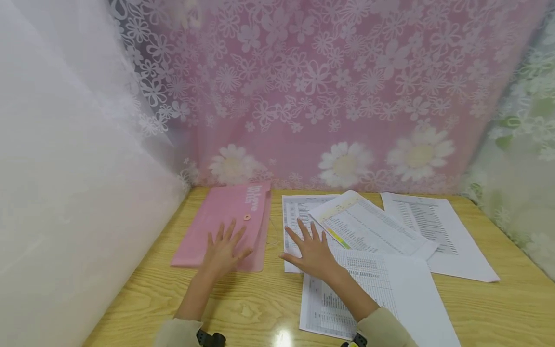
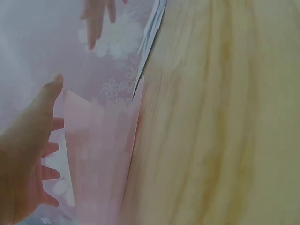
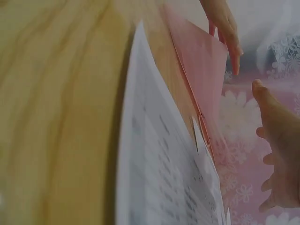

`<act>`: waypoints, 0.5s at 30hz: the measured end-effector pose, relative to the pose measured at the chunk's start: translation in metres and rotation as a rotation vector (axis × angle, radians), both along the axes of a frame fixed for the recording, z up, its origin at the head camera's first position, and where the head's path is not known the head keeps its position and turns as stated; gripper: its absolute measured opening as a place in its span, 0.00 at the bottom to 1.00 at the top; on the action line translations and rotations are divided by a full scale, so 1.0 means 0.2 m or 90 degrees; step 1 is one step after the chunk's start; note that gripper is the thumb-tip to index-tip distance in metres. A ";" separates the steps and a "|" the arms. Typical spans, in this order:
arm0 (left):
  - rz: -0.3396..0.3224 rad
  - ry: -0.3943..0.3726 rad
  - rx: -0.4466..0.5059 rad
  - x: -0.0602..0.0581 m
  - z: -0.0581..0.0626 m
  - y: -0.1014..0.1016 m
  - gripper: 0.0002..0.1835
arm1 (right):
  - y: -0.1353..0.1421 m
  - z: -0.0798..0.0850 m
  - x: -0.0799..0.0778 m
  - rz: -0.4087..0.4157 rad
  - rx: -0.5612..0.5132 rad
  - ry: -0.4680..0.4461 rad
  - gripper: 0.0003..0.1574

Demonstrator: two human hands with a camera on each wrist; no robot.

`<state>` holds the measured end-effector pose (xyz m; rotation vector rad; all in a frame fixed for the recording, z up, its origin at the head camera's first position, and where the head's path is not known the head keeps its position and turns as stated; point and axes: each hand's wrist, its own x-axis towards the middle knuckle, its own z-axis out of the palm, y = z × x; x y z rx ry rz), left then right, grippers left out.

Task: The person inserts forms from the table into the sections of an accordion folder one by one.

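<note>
My left hand [image 1: 222,253] hovers over the lower part of a pink document folder [image 1: 225,212], fingers spread and holding nothing. The folder lies flat at the left, with a round button [image 1: 247,217], a thin string [image 1: 274,236] and white lettering on it. My right hand [image 1: 314,253], also spread and holding nothing, is above the left edge of several printed sheets. One printed sheet [image 1: 373,226] with a yellow-green stripe lies slanted on top of the others. In the left wrist view a gap shows between the left hand [image 2: 33,150] and the folder [image 2: 101,154].
Another printed sheet [image 1: 438,236] lies at the far right, and a large sheet [image 1: 412,294] reaches toward the front edge. The wooden table [image 1: 243,308] is bordered by a pink flowered curtain [image 1: 303,96] behind and a white sheet [image 1: 73,168] at the left.
</note>
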<state>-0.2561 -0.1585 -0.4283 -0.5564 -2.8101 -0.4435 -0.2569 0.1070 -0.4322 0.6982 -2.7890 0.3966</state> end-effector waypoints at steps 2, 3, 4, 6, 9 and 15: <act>-0.005 0.016 0.006 -0.01 -0.02 0.00 0.35 | -0.06 -0.02 0.01 0.011 -0.002 -0.013 0.47; -0.007 0.021 0.011 -0.01 -0.03 0.00 0.35 | -0.09 -0.02 0.01 0.018 -0.005 -0.022 0.47; -0.007 0.024 0.013 -0.01 -0.05 0.00 0.35 | -0.12 -0.03 0.02 0.026 -0.012 -0.034 0.47; -0.008 0.024 0.018 -0.01 -0.07 0.00 0.35 | -0.17 -0.04 0.03 0.046 -0.025 -0.056 0.45; -0.013 0.016 0.027 0.00 -0.10 0.01 0.35 | -0.24 -0.06 0.04 0.071 -0.050 -0.083 0.43; -0.028 0.029 0.024 0.01 -0.14 0.03 0.35 | -0.32 -0.12 0.04 0.090 -0.057 -0.070 0.38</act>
